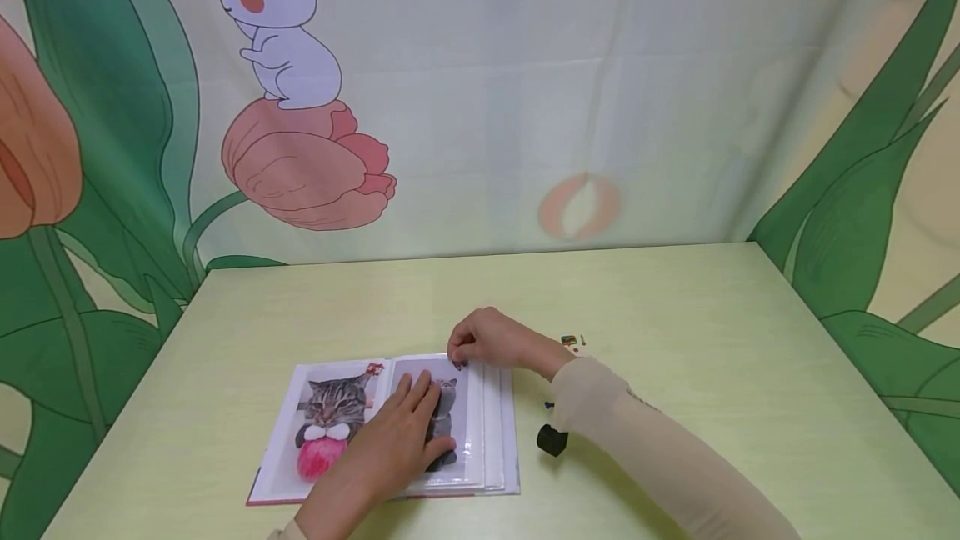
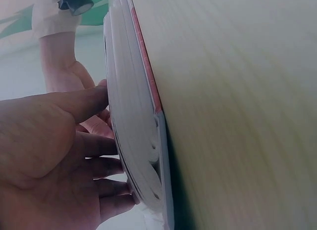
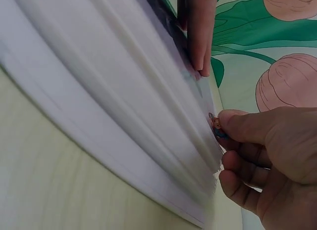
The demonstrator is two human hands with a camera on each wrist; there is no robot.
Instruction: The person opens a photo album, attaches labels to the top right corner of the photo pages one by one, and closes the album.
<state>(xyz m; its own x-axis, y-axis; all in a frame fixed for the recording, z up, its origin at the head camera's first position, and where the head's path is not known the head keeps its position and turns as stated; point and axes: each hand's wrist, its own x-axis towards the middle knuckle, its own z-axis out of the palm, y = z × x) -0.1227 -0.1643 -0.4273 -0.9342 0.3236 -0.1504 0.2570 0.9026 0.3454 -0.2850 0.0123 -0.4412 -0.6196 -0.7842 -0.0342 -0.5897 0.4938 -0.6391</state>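
An open photo album [image 1: 491,440] lies on the table, its clear-sleeved pages fanned at the right edge. On the left page is a photo of a tabby cat [image 1: 330,402] with a pink ball, and a red sticker [image 1: 375,369] marks its upper right corner. My left hand [image 1: 397,440] rests with extended fingers on the right page, partly covering a grey cat photo [image 1: 446,419]. At that page's upper right corner, my right hand [image 1: 487,340] pinches a small colourful sticker [image 3: 216,126] between thumb and curled fingers, right at the page edge.
A small black object [image 1: 552,440] stands on the table right of the album. Behind the right forearm lie small coloured stickers [image 1: 573,342], partly hidden by the sleeve. A printed curtain [image 1: 480,107] hangs along the table's back edge.
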